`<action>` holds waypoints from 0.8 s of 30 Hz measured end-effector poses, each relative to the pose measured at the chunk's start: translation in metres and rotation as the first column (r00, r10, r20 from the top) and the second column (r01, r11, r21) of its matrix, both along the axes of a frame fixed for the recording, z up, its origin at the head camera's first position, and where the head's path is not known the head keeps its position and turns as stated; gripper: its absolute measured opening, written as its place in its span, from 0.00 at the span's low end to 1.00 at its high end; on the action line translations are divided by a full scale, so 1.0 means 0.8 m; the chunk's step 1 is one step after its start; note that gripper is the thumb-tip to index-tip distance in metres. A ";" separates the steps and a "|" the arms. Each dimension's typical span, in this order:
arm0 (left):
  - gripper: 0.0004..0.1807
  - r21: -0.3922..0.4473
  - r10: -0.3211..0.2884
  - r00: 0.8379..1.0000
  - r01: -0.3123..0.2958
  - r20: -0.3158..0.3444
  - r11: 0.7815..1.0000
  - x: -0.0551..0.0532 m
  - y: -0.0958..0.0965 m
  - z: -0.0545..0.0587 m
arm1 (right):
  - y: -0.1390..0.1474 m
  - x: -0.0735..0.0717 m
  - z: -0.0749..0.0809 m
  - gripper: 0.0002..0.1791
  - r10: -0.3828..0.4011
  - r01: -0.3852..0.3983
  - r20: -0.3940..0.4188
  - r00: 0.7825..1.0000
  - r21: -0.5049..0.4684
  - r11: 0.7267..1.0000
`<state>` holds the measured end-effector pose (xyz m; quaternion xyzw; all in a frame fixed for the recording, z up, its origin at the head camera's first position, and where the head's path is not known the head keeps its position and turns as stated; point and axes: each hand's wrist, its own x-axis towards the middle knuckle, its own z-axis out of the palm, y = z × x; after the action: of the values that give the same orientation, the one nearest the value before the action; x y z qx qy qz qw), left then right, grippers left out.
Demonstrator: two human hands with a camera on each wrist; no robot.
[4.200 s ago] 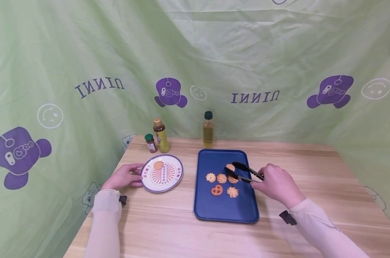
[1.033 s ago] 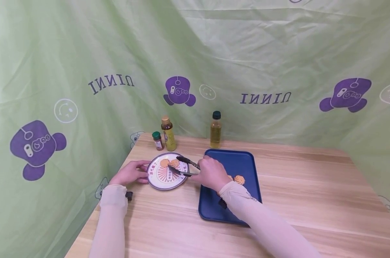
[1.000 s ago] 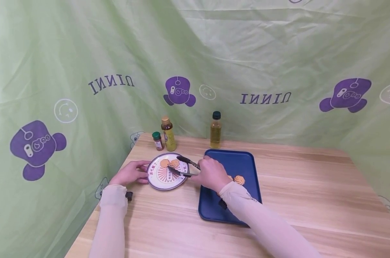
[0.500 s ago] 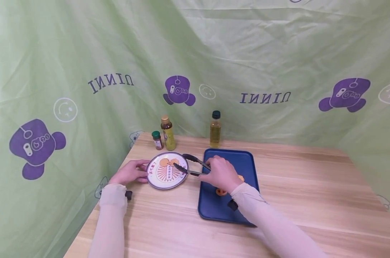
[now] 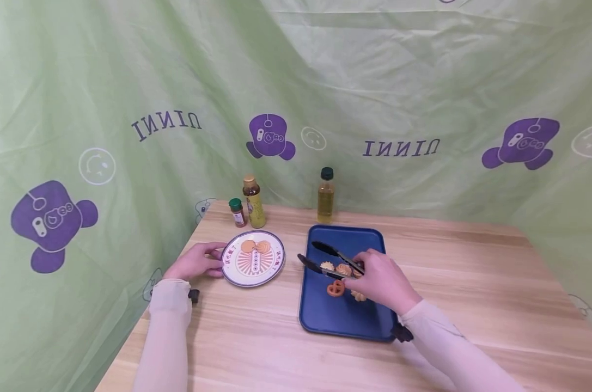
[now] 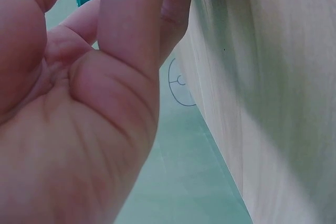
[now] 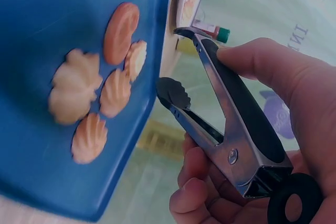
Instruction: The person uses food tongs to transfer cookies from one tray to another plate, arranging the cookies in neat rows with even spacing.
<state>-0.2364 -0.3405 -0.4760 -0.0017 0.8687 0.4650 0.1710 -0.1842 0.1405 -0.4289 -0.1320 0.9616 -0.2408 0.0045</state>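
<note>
In the head view my left hand [image 5: 195, 262] holds the left rim of a round white plate [image 5: 237, 274] with fingers and thumb. A plain round cookie [image 5: 248, 246] and a swirled cookie [image 5: 263, 247] lie side by side toward its far edge. My right hand [image 5: 386, 280] grips black-tipped metal tongs [image 7: 231, 114], their arms spread with nothing between the tips. The tongs are above a blue tray [image 5: 325, 321]. On the tray are a pretzel [image 5: 335, 288], a scalloped cookie [image 5: 327, 265], a swirled cookie [image 5: 343, 269] and others, partly hidden by the hand.
Behind the plate stand a small green-capped jar [image 5: 237, 213] and a sauce bottle [image 5: 254, 202]. An oil bottle [image 5: 325, 197] stands behind the tray. A green printed curtain [image 5: 403, 71] hangs beyond the wooden table [image 5: 256, 337].
The swirled cookie has gone from the tray to the plate in the tongs and been let go. My right hand has swung back right over the tray. The left hand stays at the plate.
</note>
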 end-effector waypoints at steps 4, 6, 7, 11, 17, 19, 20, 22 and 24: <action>0.38 0.007 0.000 1.000 0.000 0.001 1.000 -0.001 0.001 0.001 | 0.021 0.014 0.004 0.30 0.004 -0.004 -0.027 1.000 0.020 1.000; 0.38 0.011 0.003 1.000 -0.004 0.006 1.000 -0.001 0.001 0.000 | 0.028 0.019 0.005 0.30 0.010 -0.009 -0.031 0.999 0.030 1.000; 0.38 0.012 0.005 1.000 -0.005 0.009 1.000 -0.001 0.001 0.000 | 0.030 0.021 0.006 0.30 0.015 -0.014 -0.030 0.999 0.036 0.999; 0.38 0.012 0.014 1.000 -0.015 0.025 1.000 -0.003 0.000 0.000 | 0.038 0.028 0.008 0.31 0.028 -0.025 -0.039 0.999 0.067 0.997; 0.39 0.010 0.020 0.999 -0.020 0.030 1.000 -0.004 0.000 0.000 | 0.043 0.032 0.011 0.32 0.046 -0.039 -0.069 0.997 0.094 0.995; 0.39 0.008 0.013 1.000 -0.014 0.022 1.000 -0.003 0.000 0.000 | 0.043 0.033 0.011 0.31 0.049 -0.042 -0.076 0.996 0.095 0.995; 0.39 0.012 0.018 1.000 -0.018 0.022 1.000 -0.003 0.000 0.000 | 0.043 0.034 0.011 0.30 0.053 -0.045 -0.082 0.995 0.098 0.994; 0.39 0.014 0.016 1.000 -0.017 0.019 1.000 -0.002 0.000 0.000 | 0.043 0.035 0.010 0.29 0.062 -0.052 -0.092 0.994 0.103 0.993; 0.39 0.015 0.019 1.000 -0.019 0.019 1.000 -0.002 0.000 0.000 | 0.043 0.035 0.010 0.28 0.070 -0.059 -0.101 0.992 0.107 0.993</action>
<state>-0.2381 -0.3406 -0.4764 -0.0131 0.8635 0.4730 0.1745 -0.1566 0.1748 -0.4209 -0.1751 0.9669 -0.1830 -0.0314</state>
